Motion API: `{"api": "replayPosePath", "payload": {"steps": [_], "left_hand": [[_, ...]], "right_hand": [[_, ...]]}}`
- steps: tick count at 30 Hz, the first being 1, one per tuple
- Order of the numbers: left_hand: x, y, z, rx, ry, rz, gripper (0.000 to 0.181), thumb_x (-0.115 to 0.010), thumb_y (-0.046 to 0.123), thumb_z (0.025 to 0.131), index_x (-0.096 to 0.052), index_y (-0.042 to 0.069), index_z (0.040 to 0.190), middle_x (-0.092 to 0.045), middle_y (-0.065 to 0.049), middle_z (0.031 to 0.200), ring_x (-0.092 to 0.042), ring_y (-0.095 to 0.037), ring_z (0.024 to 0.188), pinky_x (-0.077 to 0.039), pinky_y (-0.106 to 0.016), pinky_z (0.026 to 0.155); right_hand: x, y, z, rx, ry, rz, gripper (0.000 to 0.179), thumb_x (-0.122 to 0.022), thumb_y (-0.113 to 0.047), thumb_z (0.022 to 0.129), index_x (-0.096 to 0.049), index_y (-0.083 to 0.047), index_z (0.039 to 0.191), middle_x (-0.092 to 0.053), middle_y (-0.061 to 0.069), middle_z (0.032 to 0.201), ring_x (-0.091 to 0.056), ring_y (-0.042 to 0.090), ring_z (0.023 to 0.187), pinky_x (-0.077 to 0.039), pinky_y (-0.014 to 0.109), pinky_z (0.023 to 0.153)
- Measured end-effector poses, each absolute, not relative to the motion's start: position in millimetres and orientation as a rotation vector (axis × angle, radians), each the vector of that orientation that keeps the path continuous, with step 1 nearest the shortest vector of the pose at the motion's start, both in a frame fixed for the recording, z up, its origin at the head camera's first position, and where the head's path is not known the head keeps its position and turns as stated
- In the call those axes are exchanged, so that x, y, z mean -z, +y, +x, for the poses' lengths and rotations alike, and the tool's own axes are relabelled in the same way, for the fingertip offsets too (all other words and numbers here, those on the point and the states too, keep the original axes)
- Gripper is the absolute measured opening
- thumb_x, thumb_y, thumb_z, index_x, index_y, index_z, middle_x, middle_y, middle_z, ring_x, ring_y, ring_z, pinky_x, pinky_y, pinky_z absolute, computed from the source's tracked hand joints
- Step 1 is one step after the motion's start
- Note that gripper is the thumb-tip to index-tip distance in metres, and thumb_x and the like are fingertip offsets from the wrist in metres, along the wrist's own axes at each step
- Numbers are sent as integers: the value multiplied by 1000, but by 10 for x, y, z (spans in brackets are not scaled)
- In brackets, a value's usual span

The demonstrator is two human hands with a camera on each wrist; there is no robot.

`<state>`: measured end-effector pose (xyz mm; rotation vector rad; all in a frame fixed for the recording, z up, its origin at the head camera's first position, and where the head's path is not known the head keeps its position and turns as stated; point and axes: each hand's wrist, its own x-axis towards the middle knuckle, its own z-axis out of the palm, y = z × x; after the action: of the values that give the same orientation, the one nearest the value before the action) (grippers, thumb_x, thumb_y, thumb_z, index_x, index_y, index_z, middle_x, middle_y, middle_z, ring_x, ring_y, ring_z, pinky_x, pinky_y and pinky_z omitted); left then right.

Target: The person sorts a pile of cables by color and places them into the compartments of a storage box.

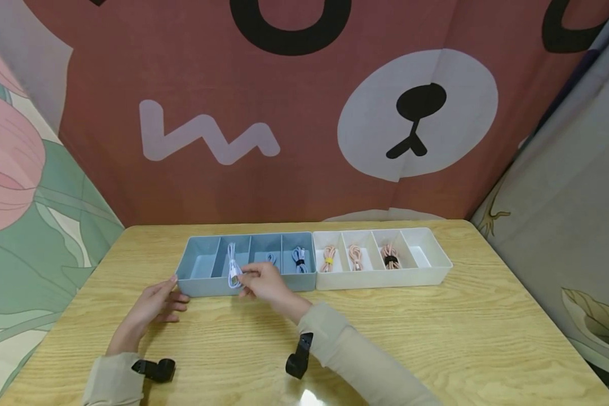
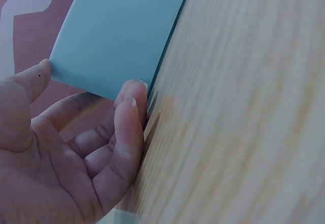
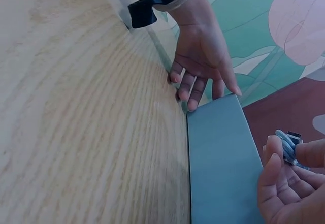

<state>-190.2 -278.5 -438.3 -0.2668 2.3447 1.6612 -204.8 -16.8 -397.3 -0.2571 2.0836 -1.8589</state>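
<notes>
A bundled white-blue USB cable [image 1: 232, 264] is upright in front of the blue divided box's second compartment from the left, with its metal plug near the fingertips. My right hand [image 1: 268, 283] pinches its lower end between thumb and fingers. In the right wrist view the looped cable [image 3: 287, 146] shows between thumb and fingertips, above the wall of the blue box [image 3: 221, 163]. My left hand [image 1: 154, 304] touches the box's left front corner. In the left wrist view its thumb tip [image 2: 44, 67] is at the rim, the other fingers loosely bent beside the lower edge.
Another blue cable [image 1: 270, 257] lies in the third compartment, and one with a black tie [image 1: 299, 259] in the fourth. A white divided box [image 1: 380, 278] adjoins on the right, holding pink cables [image 1: 355, 256]. Both stand on a wooden table [image 1: 436, 338] before a patterned cloth [image 1: 304, 186].
</notes>
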Motion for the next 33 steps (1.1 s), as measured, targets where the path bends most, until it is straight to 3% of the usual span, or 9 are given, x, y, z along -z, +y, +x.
{"api": "replayPosePath", "payload": {"steps": [22,33], "left_hand": [[4385,-2792,-1910,-1669,2331,-259,74,-32,51,96,-36,-15,128,-66,-3,88,-63,-11,74,-54,-34,63],[4394,-2800,-1924,-1681,2324,-251,73,-32,51,96,-37,-15,128,-66,-2,87,-63,-11,74,-54,-34,63]], "right_hand": [[3977,-296,-2228,1911,2115,-182,28,-57,-10,92,-59,3,117,-68,9,84,-57,10,46,-53,32,52],[4025,-292,-2205,1988,2104,-254,34,-56,0,89,-54,5,123,-61,22,111,-60,14,49,-52,28,51]]}}
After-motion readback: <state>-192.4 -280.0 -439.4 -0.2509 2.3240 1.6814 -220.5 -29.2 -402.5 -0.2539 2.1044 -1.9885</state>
